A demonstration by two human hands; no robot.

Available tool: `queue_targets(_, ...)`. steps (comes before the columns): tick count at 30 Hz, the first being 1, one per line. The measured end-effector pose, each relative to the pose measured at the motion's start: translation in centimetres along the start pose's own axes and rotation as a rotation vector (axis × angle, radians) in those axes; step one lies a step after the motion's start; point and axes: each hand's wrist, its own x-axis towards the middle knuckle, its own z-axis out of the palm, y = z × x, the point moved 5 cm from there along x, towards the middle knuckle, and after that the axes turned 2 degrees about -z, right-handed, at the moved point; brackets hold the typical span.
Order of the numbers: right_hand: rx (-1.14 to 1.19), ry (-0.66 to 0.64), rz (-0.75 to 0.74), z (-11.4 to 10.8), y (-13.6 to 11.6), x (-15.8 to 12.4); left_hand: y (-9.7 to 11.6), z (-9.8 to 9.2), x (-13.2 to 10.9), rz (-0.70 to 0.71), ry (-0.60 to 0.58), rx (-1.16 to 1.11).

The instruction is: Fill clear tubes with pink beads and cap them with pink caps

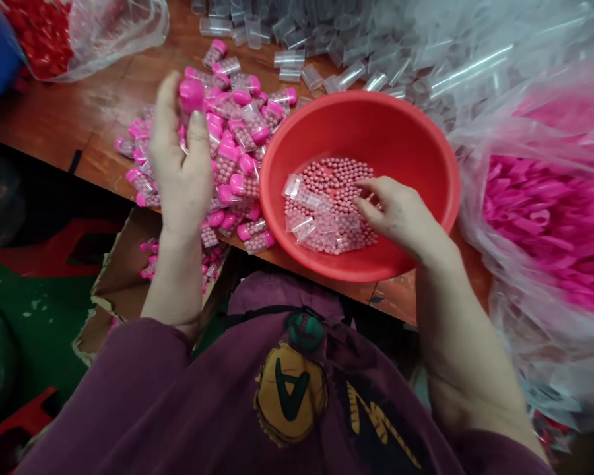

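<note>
My left hand is raised over a pile of small clear tubes with pink caps, filled with pink beads. Between its fingers and thumb is one pink-capped tube; the cap shows, while the rest is mostly hidden. My right hand reaches into a red bowl, thumb and forefinger apart, and I see nothing between them. Close to its fingertips lie loose pink beads on the bowl's bottom. Several clear tubes lie on these beads.
Many clear tubes are heaped at the back. On the right is a plastic bag of pink pieces; a bag of red pieces is at the back left. A cardboard box with capped tubes stands below the table edge.
</note>
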Motion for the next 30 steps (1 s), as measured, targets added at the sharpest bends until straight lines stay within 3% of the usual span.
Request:
queue_targets(2, -0.124, -0.128, -0.037, 1.6, -0.6, 1.9, -1.5, -2.0, 2.3, 0.116, 0.112, 0.286)
queue_targets(3, -0.179, -0.184, -0.056, 2.5, -1.1, 2.8, -1.0, -1.7, 2.3, 0.219, 0.113, 0.33)
queue_targets(4, -0.221, -0.229, -0.066, 3.4, -1.6, 3.7, 0.0, -0.6, 1.8, 0.321, 0.067, 0.339)
queue_targets(6, -0.238, -0.275, -0.031, 5.0, -2.0, 5.0, 2.9, 3.3, -0.7, 0.434, -0.158, 0.293)
queue_targets(8, -0.173, -0.246, 0.007, 5.7, -1.8, 5.8, 5.4, 7.8, -3.6, 0.337, -0.439, 0.276)
queue_targets(10, -0.062, -0.163, -0.023, 5.3, -1.2, 5.9, 7.3, 11.2, -6.0, 0.278, -0.644, 0.294)
queue_targets(12, 0.059, -0.082, -0.098, 4.2, -0.7, 5.2, 7.8, 13.3, -7.2, 0.233, -0.757, 0.346)
queue_targets(14, 0.151, -0.033, -0.117, 3.1, -0.2, 4.2, 7.4, 14.3, -7.3, 0.193, -0.8, 0.384)
queue_targets(20, 0.48, -0.023, 0.057, 1.7, 0.7, 1.3, 6.1, 16.2, -6.5, 0.028, -0.884, 0.186)
queue_targets(24, 0.672, -0.019, 0.124, 1.4, 1.5, -1.5, 5.5, 15.0, -5.5, -0.206, -0.876, -0.097)
queue_targets(27, 0.547, 0.005, 0.081, 1.0, 1.5, -3.5, 5.3, 13.0, -4.6, -0.279, -0.745, -0.138)
queue_targets(30, 0.336, 0.059, -0.061, 0.8, -0.3, -4.2, 6.3, 12.5, -4.9, -0.288, -0.736, -0.167)
